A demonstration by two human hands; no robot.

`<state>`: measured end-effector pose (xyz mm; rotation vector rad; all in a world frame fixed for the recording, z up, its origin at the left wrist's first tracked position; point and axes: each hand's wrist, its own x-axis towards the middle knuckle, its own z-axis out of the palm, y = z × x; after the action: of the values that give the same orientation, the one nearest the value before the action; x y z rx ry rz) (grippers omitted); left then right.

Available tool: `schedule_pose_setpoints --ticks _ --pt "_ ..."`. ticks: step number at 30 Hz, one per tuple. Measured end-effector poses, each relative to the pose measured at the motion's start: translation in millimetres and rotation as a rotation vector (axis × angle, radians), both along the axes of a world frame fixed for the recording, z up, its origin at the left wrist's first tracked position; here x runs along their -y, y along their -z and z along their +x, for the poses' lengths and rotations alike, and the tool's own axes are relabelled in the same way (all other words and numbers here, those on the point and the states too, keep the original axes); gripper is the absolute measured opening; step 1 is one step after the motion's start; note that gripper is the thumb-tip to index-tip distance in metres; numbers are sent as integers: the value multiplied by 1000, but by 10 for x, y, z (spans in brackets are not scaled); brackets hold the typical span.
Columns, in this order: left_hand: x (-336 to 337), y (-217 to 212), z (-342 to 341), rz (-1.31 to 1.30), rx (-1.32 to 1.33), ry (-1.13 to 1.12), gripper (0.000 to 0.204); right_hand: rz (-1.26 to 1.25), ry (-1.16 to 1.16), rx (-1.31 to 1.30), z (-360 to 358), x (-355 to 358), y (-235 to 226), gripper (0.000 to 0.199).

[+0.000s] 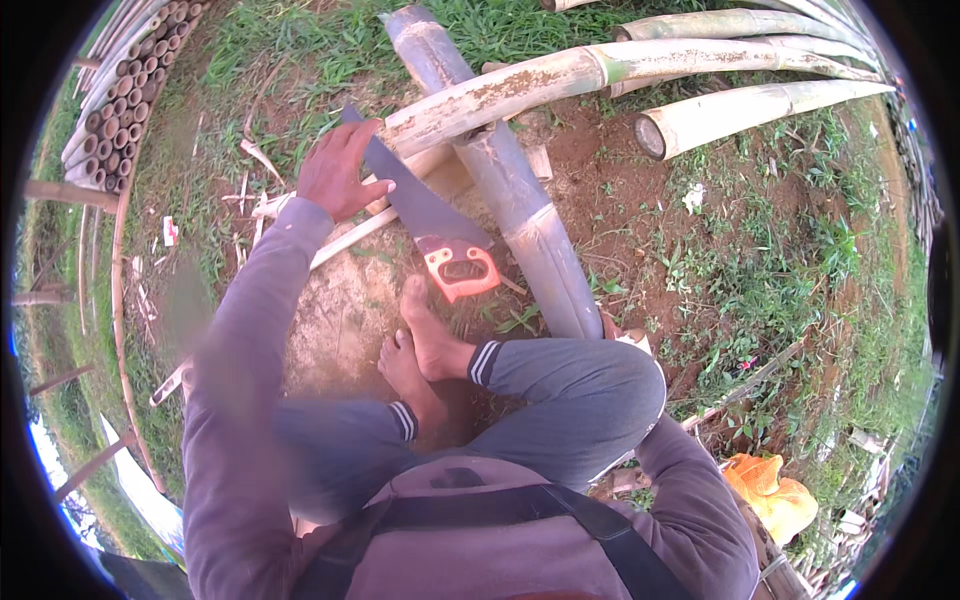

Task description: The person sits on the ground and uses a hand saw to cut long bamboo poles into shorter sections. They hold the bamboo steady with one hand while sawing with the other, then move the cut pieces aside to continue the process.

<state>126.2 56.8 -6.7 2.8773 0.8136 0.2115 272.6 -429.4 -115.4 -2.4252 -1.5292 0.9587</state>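
Note:
My left hand point(338, 172) is beside the cut end of a long pale bamboo pole point(510, 92), fingers stretched forward and thumb apart. It overlaps the edge of a handsaw point(430, 205), whose dark blade slants down from the pole's end to an orange handle point(463, 271) near my bare feet point(425, 340). Whether the fingertips press on the pole or the blade I cannot tell. The pole rests across a thicker grey bamboo log point(525, 215). My right arm point(695, 490) goes down beside my bent knee, which hides the hand.
More bamboo poles point(740, 112) lie at the upper right. A stack of cut bamboo tubes point(125, 105) stands at the far left, by a frame of thin poles point(120, 260). An orange bag point(770, 495) is at the lower right. Grass and bare soil surround me.

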Motion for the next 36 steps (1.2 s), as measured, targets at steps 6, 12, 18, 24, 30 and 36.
schedule_pose_setpoints --ticks 6,12,18,24,30,36 --pt "-250 24 1143 -211 -316 -13 110 -116 71 2 322 45 41 52" --pt "-294 107 1383 -429 -260 -26 103 -144 163 11 457 124 43 50" --pt "-37 -370 828 -193 -202 -127 100 -98 207 -14 503 214 85 48" --pt "-372 -932 -680 -73 -220 -271 107 -175 81 20 909 359 1 46" --pt "-589 -880 -3214 365 -272 -464 100 -272 185 316 2137 -269 -940 39" --pt "85 -1032 -4565 351 -446 -938 96 1026 1200 -1264 2671 -2378 -1526 124"
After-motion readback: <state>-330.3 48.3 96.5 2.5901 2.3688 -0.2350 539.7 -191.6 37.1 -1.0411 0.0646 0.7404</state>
